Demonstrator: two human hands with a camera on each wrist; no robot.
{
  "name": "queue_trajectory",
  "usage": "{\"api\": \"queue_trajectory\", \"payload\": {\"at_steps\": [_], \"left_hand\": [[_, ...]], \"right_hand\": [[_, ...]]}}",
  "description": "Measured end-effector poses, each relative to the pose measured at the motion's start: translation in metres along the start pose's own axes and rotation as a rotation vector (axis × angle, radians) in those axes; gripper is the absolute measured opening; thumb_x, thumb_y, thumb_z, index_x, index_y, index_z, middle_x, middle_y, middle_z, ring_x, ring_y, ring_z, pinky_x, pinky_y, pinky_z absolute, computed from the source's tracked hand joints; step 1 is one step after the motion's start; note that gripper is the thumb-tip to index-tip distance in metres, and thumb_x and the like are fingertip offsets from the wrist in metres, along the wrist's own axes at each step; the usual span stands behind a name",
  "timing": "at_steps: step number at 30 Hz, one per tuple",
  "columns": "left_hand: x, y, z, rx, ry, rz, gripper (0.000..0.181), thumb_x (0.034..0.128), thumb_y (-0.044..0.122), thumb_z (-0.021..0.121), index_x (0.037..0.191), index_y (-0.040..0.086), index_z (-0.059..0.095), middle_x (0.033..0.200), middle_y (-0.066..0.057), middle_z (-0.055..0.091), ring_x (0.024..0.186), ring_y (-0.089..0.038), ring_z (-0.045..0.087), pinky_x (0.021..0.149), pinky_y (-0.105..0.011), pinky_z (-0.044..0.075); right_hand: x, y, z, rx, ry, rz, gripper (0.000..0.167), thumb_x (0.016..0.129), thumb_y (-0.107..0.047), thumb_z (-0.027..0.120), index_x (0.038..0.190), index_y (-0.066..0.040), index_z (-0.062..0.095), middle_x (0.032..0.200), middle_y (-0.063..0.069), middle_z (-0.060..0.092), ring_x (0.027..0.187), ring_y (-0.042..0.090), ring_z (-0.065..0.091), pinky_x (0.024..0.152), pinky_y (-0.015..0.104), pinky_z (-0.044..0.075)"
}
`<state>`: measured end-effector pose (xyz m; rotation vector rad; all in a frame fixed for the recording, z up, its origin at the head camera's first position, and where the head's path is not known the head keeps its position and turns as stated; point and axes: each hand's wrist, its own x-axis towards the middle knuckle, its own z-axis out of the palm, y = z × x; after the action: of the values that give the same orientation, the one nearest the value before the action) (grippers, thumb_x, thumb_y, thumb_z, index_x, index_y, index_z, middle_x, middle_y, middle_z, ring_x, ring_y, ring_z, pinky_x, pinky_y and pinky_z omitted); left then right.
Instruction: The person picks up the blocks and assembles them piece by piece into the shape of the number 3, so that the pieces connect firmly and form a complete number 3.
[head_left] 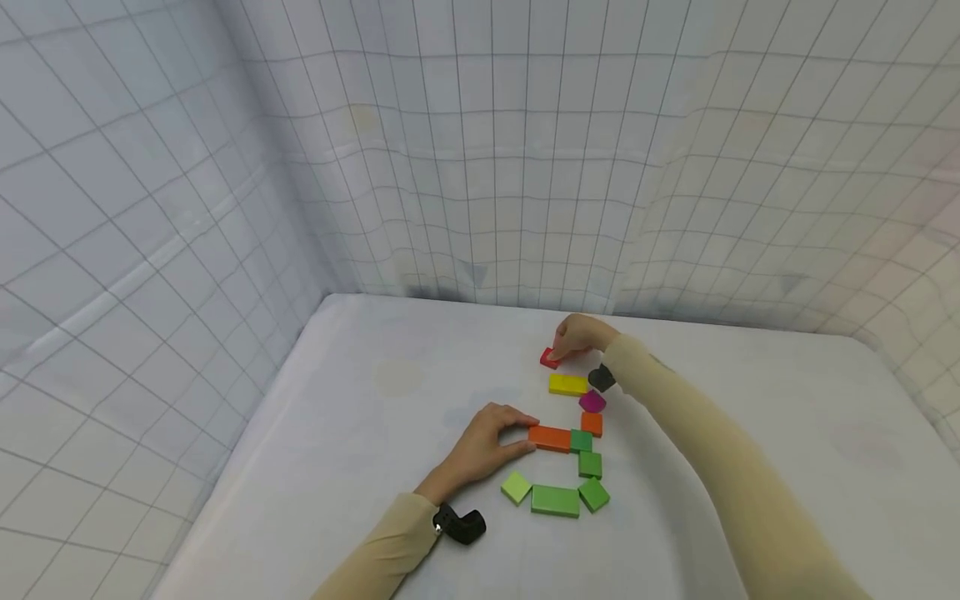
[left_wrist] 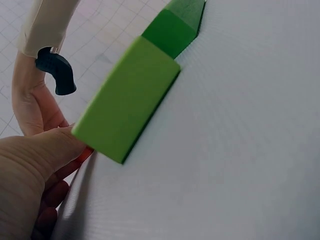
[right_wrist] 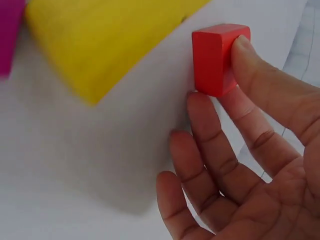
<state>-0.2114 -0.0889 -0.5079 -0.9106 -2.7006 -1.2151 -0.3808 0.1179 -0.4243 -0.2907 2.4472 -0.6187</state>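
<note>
At the far end of a column of coloured blocks, my right hand pinches a small red block between thumb and fingers. Just nearer lies a yellow rectangular block, partly covered by the right wrist's camera in the head view. My left hand holds the left end of an orange rectangular block, thumb on the near side and fingers on the far side. That block's right end meets a dark green block. In the left wrist view the left thumb hides most of the orange block.
Below the yellow block are a purple piece and a small orange block. Nearer are green blocks, including a long one and a light green square. White grid-patterned curtains surround the white table.
</note>
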Motion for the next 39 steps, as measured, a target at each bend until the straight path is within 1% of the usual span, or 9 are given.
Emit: {"api": "queue_trajectory", "payload": {"at_steps": [3, 6, 10, 12, 15, 20, 26, 33, 39], "left_hand": [[0.000, 0.001, 0.000, -0.004, 0.002, 0.000, 0.033, 0.0861, 0.029, 0.072, 0.116, 0.016, 0.069, 0.110, 0.008, 0.065, 0.101, -0.010, 0.051, 0.089, -0.031, 0.041], [0.001, 0.001, 0.001, -0.005, 0.001, -0.002, 0.033, 0.0860, 0.029, 0.072, 0.116, 0.016, 0.069, 0.110, 0.008, 0.065, 0.102, -0.010, 0.051, 0.089, -0.031, 0.040], [0.001, -0.001, 0.001, 0.002, 0.007, -0.006, 0.032, 0.0861, 0.030, 0.071, 0.116, 0.017, 0.069, 0.110, 0.009, 0.064, 0.101, -0.010, 0.051, 0.090, -0.031, 0.040], [0.001, -0.001, 0.001, 0.007, 0.009, -0.005, 0.033, 0.0863, 0.031, 0.071, 0.116, 0.018, 0.069, 0.110, 0.009, 0.064, 0.102, -0.010, 0.051, 0.090, -0.031, 0.040], [0.002, -0.001, 0.001, 0.010, 0.009, -0.007, 0.033, 0.0867, 0.032, 0.070, 0.117, 0.018, 0.068, 0.110, 0.009, 0.064, 0.102, -0.010, 0.051, 0.090, -0.032, 0.040], [0.002, -0.001, 0.002, 0.010, 0.002, -0.014, 0.033, 0.0863, 0.030, 0.071, 0.117, 0.017, 0.068, 0.110, 0.009, 0.064, 0.102, -0.010, 0.051, 0.090, -0.032, 0.040], [0.002, -0.001, 0.002, 0.013, 0.002, -0.020, 0.033, 0.0863, 0.029, 0.071, 0.117, 0.017, 0.069, 0.110, 0.009, 0.064, 0.102, -0.010, 0.051, 0.090, -0.032, 0.040], [0.000, 0.002, -0.001, 0.011, -0.001, -0.043, 0.033, 0.0862, 0.029, 0.072, 0.117, 0.018, 0.068, 0.111, 0.009, 0.063, 0.102, -0.010, 0.049, 0.090, -0.032, 0.040], [0.000, 0.001, -0.001, 0.006, -0.005, -0.030, 0.032, 0.0860, 0.029, 0.072, 0.116, 0.018, 0.068, 0.111, 0.009, 0.063, 0.101, -0.010, 0.049, 0.090, -0.032, 0.040]], "right_hand": [[0.003, -0.007, 0.005, -0.001, -0.030, -0.056, 0.019, 0.085, -0.024, 0.074, 0.080, -0.008, 0.064, 0.068, -0.001, 0.048, 0.066, 0.015, 0.042, 0.062, 0.026, 0.033], [0.003, -0.009, 0.009, 0.022, -0.051, -0.089, 0.015, 0.085, -0.023, 0.073, 0.085, -0.010, 0.066, 0.075, -0.001, 0.053, 0.077, 0.017, 0.044, 0.070, 0.029, 0.033], [0.003, -0.007, 0.012, 0.072, -0.078, -0.106, 0.012, 0.086, -0.022, 0.072, 0.090, -0.012, 0.068, 0.086, 0.002, 0.057, 0.093, 0.022, 0.045, 0.084, 0.038, 0.033], [0.002, -0.005, 0.012, 0.089, -0.088, -0.106, 0.013, 0.085, -0.023, 0.072, 0.091, -0.013, 0.069, 0.090, 0.003, 0.058, 0.097, 0.024, 0.045, 0.088, 0.041, 0.033], [0.001, -0.004, 0.014, 0.088, -0.106, -0.106, 0.014, 0.084, -0.026, 0.074, 0.091, -0.015, 0.070, 0.094, 0.003, 0.060, 0.102, 0.025, 0.045, 0.093, 0.045, 0.032], [0.003, -0.003, 0.016, 0.065, -0.125, -0.116, 0.014, 0.083, -0.028, 0.075, 0.090, -0.017, 0.070, 0.096, 0.002, 0.062, 0.105, 0.025, 0.044, 0.095, 0.048, 0.031], [0.004, -0.003, 0.020, 0.048, -0.144, -0.136, 0.014, 0.082, -0.028, 0.076, 0.090, -0.017, 0.071, 0.094, 0.001, 0.062, 0.103, 0.024, 0.045, 0.094, 0.049, 0.030], [0.001, -0.004, 0.020, 0.045, -0.123, -0.148, 0.017, 0.080, -0.029, 0.078, 0.090, -0.016, 0.073, 0.094, 0.000, 0.063, 0.101, 0.022, 0.047, 0.095, 0.046, 0.032], [0.000, -0.002, 0.022, 0.049, -0.121, -0.150, 0.018, 0.080, -0.029, 0.078, 0.090, -0.015, 0.074, 0.093, -0.001, 0.064, 0.102, 0.022, 0.046, 0.097, 0.048, 0.030]]}}
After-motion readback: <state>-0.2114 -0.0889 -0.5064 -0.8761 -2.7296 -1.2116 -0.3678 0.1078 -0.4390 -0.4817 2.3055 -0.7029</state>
